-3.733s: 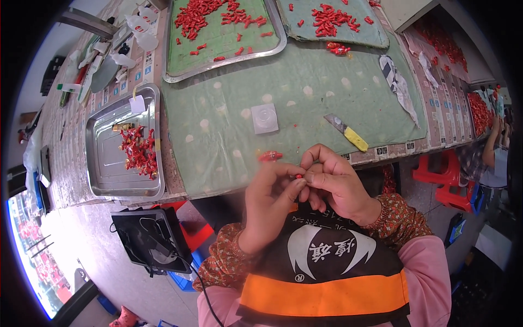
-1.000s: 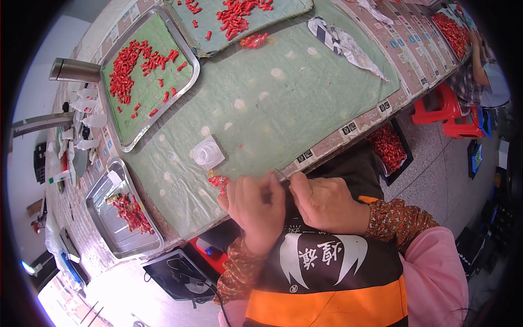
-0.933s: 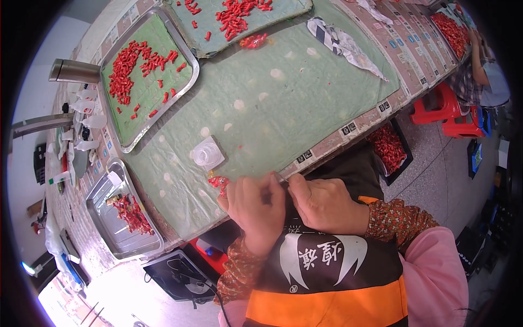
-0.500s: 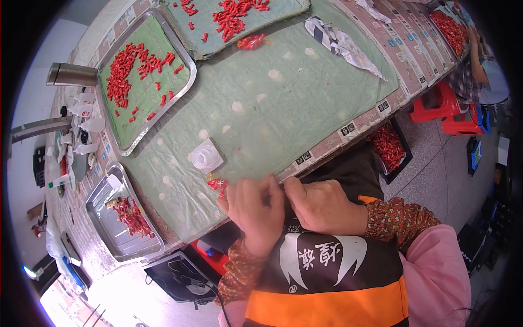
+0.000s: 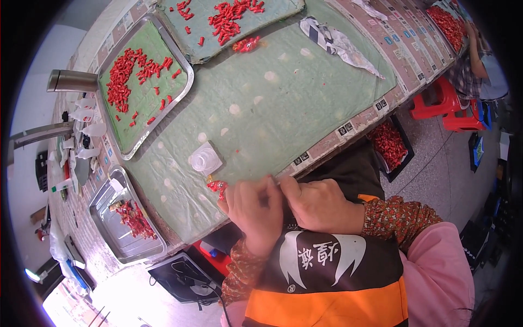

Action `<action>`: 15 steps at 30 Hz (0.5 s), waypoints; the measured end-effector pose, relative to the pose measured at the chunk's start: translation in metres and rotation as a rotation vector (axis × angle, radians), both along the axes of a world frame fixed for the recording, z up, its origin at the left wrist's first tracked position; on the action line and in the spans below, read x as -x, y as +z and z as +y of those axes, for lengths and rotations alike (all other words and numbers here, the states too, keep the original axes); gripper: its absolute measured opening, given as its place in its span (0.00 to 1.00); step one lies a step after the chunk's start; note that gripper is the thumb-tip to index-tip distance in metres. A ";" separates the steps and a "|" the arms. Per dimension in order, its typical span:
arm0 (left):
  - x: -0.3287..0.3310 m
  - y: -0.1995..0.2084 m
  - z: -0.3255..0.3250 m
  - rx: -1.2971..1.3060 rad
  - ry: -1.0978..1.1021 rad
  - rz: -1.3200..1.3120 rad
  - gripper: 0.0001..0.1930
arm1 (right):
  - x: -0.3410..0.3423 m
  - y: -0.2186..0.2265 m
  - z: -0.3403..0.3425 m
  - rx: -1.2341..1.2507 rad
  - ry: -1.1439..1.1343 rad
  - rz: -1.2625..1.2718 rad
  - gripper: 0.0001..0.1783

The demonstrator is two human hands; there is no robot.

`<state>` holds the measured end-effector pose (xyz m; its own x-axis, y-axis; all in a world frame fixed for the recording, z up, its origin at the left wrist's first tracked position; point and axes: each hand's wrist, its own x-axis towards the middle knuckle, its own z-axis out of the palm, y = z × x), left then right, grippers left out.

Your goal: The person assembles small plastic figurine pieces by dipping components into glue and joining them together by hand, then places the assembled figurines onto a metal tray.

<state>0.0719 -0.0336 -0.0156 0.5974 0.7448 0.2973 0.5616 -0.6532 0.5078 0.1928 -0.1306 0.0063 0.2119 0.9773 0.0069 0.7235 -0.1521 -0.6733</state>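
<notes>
At the table's near edge, my left hand [image 5: 251, 210] is closed, thumb pressed to the curled fingers. Close on its right, my right hand [image 5: 322, 206] is closed too, with its fingertips almost meeting those of the left. Whatever sits in the two pinches is too small or too hidden to make out. A glossy red figurine-like piece [image 5: 217, 186] shows beside the left hand's knuckles; whether that hand touches it, I cannot tell. Just beyond it stands a small clear plastic pot [image 5: 205, 158] on a square base, on the green cloth [image 5: 256, 125].
Small red pieces fill a green-lined metal tray [image 5: 139, 117] at left and a blue-green board [image 5: 190, 46] behind. A smaller metal tray [image 5: 114, 240] holds more red pieces. Another red piece [image 5: 248, 44] and a crumpled rag [image 5: 343, 48] lie farther back. Someone sits near red stools [image 5: 444, 106].
My hands stay almost in place; the right fingertips have shifted slightly left, toward the left hand. The surroundings are slightly displaced in the picture as the view moves.
</notes>
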 end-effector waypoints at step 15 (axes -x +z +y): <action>0.011 0.013 0.005 0.039 -0.049 0.029 0.04 | -0.061 0.011 0.020 -0.199 -0.147 -0.336 0.06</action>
